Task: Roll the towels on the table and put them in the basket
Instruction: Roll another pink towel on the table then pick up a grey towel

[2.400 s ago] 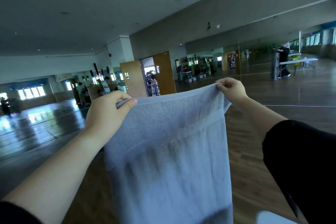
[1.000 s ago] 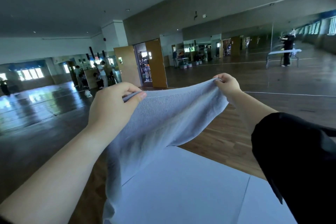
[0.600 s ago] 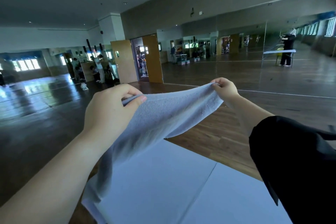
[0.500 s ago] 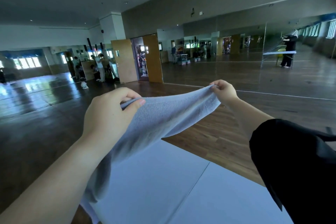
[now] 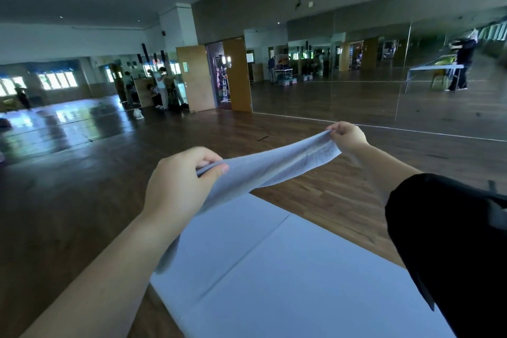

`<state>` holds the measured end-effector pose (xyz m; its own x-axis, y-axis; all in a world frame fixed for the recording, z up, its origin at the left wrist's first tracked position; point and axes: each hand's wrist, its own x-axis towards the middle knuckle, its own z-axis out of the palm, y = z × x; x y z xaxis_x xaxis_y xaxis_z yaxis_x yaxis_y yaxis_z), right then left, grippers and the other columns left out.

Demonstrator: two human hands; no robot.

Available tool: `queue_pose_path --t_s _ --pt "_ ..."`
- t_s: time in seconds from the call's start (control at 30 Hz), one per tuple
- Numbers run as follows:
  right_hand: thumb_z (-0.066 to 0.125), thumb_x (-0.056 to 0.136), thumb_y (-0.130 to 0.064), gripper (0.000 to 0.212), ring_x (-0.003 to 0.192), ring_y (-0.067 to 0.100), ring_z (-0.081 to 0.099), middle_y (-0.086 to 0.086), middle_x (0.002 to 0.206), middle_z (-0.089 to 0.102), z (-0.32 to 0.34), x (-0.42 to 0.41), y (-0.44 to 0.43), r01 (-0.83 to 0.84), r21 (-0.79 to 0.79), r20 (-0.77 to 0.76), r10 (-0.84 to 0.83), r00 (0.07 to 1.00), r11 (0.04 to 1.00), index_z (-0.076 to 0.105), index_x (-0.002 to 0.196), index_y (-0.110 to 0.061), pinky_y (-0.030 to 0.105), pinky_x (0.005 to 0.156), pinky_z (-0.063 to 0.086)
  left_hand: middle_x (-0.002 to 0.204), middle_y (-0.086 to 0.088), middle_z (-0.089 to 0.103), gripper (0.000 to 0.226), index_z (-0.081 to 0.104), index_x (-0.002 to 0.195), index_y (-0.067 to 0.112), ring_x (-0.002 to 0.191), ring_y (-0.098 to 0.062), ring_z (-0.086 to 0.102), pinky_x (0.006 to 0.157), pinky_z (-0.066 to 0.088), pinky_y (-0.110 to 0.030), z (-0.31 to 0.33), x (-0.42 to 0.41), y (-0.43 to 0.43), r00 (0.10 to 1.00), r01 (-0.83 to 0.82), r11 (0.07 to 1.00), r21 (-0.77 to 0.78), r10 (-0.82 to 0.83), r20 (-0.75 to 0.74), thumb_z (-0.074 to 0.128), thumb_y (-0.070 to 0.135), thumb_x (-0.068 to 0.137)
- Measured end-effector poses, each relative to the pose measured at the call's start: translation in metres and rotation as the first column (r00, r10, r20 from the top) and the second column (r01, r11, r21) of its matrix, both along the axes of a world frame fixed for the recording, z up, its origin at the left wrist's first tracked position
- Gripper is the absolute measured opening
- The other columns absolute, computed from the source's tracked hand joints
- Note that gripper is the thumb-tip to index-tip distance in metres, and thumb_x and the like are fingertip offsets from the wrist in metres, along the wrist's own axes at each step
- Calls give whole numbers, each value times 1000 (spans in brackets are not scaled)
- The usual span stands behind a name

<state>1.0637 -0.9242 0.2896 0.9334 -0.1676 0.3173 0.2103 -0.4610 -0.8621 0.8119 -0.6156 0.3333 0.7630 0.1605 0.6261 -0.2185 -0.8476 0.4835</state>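
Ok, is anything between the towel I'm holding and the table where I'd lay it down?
Nothing visible does. The left hand and right hand pinch the towel stretched in the air, and the part of the table below it shows no object.

Left grip [image 5: 178, 181] and right grip [image 5: 348, 136] pinch, extended forward, apart.

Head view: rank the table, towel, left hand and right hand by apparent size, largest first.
1. table
2. towel, only narrowly ahead of the next
3. left hand
4. right hand
The two hands probably match in reality. The left is nearer the camera, so their order is apparent only.
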Motion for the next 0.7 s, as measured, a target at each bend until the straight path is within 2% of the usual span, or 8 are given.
queue_pose_path --t_s 0.1,0.23,0.37,0.47,0.6,0.7 --pt "53 92 -14 17 94 21 58 2 97 65 -19 -18 -17 -21 -70 -50 18 999 997 66 90 -26 27 75 43 69 19 66 14 69 77 31 71 2 60 61 51 -30 -35 -21 -16 997 -53 998 -24 52 -53 75 44 79" --pt "55 91 -13 15 89 21 56 5 99 66 -49 -41 -37 -47 -131 -110 32 993 990 66 91 -23 27 73 42 60 11 62 28 65 68 24 62 -4 58 53 46 -35 -74 -43 -34 990 -102 994 -37 98 -103 74 48 79" --pt "54 91 -10 18 94 24 58 4 99 65 -77 -59 -62 -95 -228 -192 51 980 969 70 96 -17 25 75 40 57 8 59 33 59 64 25 59 -7 57 54 45 -36 -106 -61 -48 969 -130 989 -66 113 -218 70 51 81" --pt "56 92 -13 18 99 24 57 3 102 63 -97 -66 -80 -136 -289 -240 66 968 948 71 103 -15 25 77 39 55 7 56 36 56 61 25 56 -7 54 50 38 -29 -121 -71 -59 960 -138 990 -31 126 -251 69 50 83" --pt "59 90 -15 16 103 26 60 4 104 68 -132 -64 -102 -213 -353 -277 116 954 911 71 101 -15 26 75 40 54 1 53 38 55 60 21 54 -11 52 52 35 -29 -145 -76 -75 932 -152 987 -59 123 -340 71 47 82" --pt "59 92 -17 16 103 25 60 3 107 69 -158 -62 -118 -293 -438 -289 175 941 850 71 102 -17 24 70 38 59 -7 54 40 58 65 13 55 -17 51 52 33 -29 -170 -81 -92 891 -208 974 -88 152 -428 71 46 83"
